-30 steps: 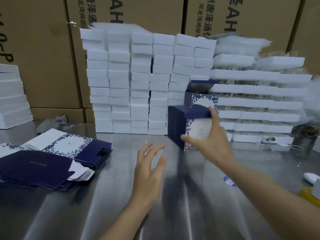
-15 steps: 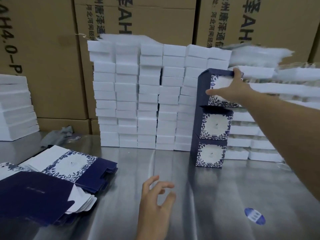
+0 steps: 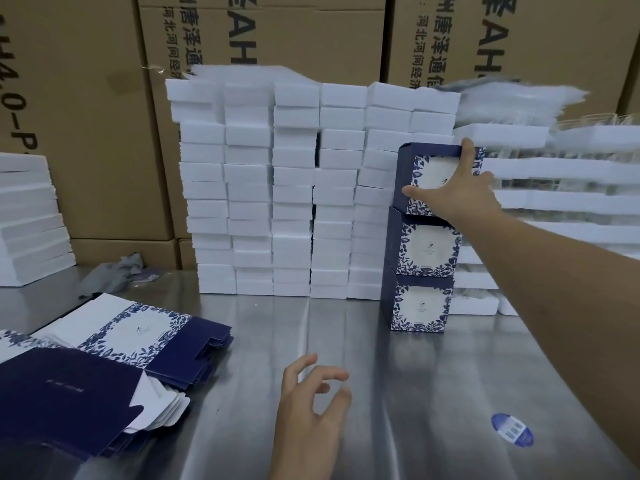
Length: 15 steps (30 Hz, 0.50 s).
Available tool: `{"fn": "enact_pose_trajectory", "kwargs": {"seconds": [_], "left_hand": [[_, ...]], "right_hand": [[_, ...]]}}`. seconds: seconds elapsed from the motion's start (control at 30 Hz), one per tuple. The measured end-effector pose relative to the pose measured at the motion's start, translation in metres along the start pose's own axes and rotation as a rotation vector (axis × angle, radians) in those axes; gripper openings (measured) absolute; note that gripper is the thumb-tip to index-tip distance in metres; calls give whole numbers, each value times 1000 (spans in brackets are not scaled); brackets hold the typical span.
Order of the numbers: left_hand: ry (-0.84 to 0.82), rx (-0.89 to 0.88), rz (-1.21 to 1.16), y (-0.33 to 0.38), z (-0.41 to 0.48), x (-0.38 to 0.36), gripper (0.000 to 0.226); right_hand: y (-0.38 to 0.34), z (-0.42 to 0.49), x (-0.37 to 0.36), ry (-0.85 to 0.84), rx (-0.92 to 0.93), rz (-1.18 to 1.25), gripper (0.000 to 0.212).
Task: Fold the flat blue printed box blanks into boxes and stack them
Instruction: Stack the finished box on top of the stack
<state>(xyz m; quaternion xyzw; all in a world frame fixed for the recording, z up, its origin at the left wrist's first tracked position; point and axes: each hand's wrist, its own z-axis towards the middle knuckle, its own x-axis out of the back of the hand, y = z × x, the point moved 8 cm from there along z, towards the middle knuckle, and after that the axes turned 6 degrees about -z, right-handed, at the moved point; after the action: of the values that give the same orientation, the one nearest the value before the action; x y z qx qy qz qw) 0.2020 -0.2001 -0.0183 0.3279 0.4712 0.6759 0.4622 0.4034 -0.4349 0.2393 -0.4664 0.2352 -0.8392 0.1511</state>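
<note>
Three folded blue boxes with a white leaf-framed front stand in one column at the right of the steel table. My right hand (image 3: 453,192) is stretched out and grips the top box (image 3: 429,168), thumb at its lower left, fingers over its upper right corner. Beneath it sit the middle box (image 3: 424,251) and the bottom box (image 3: 417,308). A pile of flat blue printed blanks (image 3: 114,348) lies at the left front. My left hand (image 3: 311,407) hovers over the table near the front middle, fingers curled apart, holding nothing.
A wall of stacked white foam blocks (image 3: 294,188) stands behind the boxes, with white trays (image 3: 554,202) to the right and more white stacks (image 3: 27,220) at far left. Brown cartons fill the back. A grey rag (image 3: 114,271) and a round blue sticker (image 3: 512,429) lie on the table (image 3: 398,393).
My right hand carried the folded box from the table middle up onto the two stacked boxes and still grips it. My left hand stayed low, fingers curling slightly.
</note>
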Motion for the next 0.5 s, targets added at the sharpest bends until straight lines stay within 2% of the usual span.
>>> {"fn": "enact_pose_trajectory", "kwargs": {"seconds": [0.37,0.5], "left_hand": [[1,39,25,-4,3,-1,32],[15,30,72,-2,2,0,35]], "right_hand": [[-10,-2,-5,74,-46,-53,128],[-7,1,-8,59,-33,11,130]]}}
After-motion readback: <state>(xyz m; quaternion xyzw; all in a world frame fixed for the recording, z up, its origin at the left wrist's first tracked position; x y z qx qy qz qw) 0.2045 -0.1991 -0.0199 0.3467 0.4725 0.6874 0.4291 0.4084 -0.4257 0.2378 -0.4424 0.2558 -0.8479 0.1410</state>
